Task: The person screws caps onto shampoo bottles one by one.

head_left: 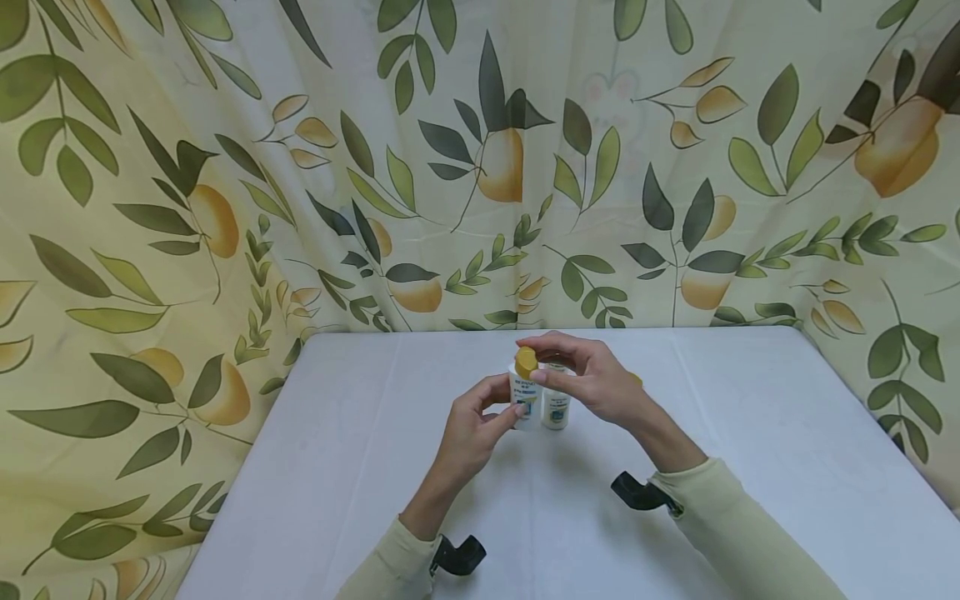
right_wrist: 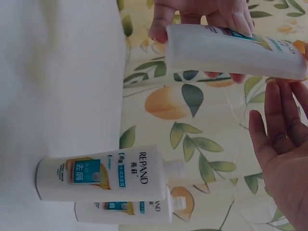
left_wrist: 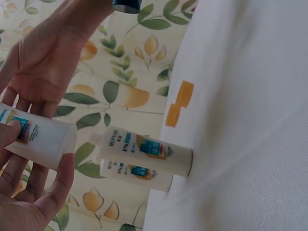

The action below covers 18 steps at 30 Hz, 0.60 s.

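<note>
My left hand point(head_left: 472, 425) grips a white shampoo bottle point(head_left: 525, 390) by its body, with the thumb on the label. A yellow screw cap point(head_left: 527, 362) sits at its top, and the thumb and fingers of my right hand point(head_left: 600, 379) pinch it. In the right wrist view the held bottle point(right_wrist: 226, 55) is raised off the table, and its cap point(right_wrist: 302, 48) is cut by the frame edge. Two more bottles stand close together below the hands, the nearer bottle point(left_wrist: 139, 150) partly covering the farther bottle point(left_wrist: 132, 177); both have bare necks.
Two loose yellow caps, one cap point(left_wrist: 185, 93) and another cap point(left_wrist: 173, 115), lie side by side on the white tabletop point(head_left: 360, 483). A leaf-and-fruit patterned curtain point(head_left: 465, 250) hangs behind the table. Each wrist carries a black camera, such as the right camera point(head_left: 639, 492).
</note>
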{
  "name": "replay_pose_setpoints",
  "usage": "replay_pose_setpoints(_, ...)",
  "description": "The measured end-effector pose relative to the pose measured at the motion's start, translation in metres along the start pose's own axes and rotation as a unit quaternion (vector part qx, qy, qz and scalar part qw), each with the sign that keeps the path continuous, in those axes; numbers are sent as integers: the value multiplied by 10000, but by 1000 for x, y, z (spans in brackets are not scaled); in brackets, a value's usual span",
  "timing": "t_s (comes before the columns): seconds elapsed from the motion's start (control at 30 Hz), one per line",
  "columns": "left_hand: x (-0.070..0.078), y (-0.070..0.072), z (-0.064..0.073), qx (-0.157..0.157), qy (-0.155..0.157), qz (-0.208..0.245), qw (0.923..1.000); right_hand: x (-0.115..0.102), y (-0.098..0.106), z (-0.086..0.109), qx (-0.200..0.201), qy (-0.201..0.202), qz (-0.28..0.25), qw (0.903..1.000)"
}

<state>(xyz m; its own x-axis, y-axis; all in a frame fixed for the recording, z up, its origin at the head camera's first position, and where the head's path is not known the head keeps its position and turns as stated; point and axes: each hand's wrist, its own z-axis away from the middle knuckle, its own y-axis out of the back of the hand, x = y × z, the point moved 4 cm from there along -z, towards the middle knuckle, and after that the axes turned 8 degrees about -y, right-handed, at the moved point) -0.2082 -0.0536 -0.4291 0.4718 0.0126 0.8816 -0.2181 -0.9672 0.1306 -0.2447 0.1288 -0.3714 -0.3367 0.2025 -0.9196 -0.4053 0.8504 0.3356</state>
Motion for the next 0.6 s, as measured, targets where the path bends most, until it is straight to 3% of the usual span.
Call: replay_pose_setpoints(0.6,1,-1,1,99,20,-83,9999,-2,-3,2,411,-266,-39,9988)
